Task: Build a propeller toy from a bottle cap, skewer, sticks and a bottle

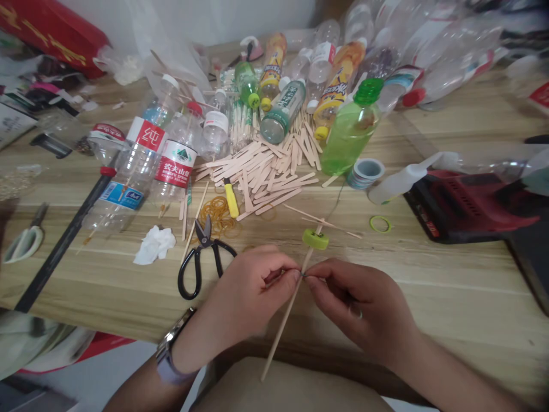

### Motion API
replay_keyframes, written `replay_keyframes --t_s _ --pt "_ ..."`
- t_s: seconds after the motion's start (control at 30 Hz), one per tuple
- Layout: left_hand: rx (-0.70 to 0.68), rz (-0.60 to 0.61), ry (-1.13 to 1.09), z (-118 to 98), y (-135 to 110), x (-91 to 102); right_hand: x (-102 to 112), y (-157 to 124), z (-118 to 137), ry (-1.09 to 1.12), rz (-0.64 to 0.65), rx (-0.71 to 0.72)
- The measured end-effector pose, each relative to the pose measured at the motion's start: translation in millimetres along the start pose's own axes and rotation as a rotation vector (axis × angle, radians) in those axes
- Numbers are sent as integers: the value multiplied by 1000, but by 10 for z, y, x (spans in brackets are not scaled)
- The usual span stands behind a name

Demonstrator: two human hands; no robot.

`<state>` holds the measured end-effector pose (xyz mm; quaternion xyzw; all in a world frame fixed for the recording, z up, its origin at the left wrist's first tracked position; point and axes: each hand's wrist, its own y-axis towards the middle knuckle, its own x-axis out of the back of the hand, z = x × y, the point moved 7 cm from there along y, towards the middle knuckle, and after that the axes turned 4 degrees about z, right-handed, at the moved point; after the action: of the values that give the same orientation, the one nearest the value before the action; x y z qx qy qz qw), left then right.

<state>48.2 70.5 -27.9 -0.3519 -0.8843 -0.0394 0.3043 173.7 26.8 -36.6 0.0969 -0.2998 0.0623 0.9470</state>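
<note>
Between the two hands, above the near edge of the pale wood-grain surface (pixel 433 269), is a slender round wooden stick (pixel 283 323), slanting from 7 o'clock up to 1. The left hand's (pixel 253 292) grip is closed, thumb and forefinger pinching the stick; the right hand's (pixel 364 309) grip pinches what looks like a fine dark thread (pixel 303 274) against it. Just above the fingertips, toward 12, the stick passes through a yellow-green plastic bottle cap (pixel 315 239); thin crosspieces (pixel 323 220) meet its tip.

From the fingertips, black-handled metal scissors (pixel 201 257) lie at 10 o'clock. Farther that way, a clear plastic bottle with a red-and-white label (pixel 146 137) has a thin stick showing at its lower end, beside a red-capped clear bottle (pixel 176 163). Flat pale craft sticks (pixel 270 171) are heaped toward 12. At 1 o'clock a translucent green plastic bottle (pixel 352 134) stands upright, contents unclear, beside a pale blue spool (pixel 366 173); a white nozzle-tipped squeeze bottle (pixel 397 183) leans at 2.
</note>
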Motion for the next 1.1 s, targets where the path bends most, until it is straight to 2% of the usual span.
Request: replay_keyframes --t_s 0.23,0.37,0.47,0.6,0.7,0.83,1.1 --pt "46 75 -114 148 66 -49 -9 20 -22 10 -13 -8" --pt "125 140 -339 258 97 -122 -24 20 -50 44 -6 -21" --pt "211 148 -530 342 99 -174 -39 19 -86 103 21 -84" --pt "261 102 -653 413 97 -196 -75 19 -158 259 74 -219" --pt "250 80 -695 418 101 -196 -109 35 -194 405 109 -289" --pt "255 120 -700 383 102 -206 -139 68 -196 540 150 -307" --pt "157 210 -540 304 101 -178 -109 47 -215 481 128 -298"
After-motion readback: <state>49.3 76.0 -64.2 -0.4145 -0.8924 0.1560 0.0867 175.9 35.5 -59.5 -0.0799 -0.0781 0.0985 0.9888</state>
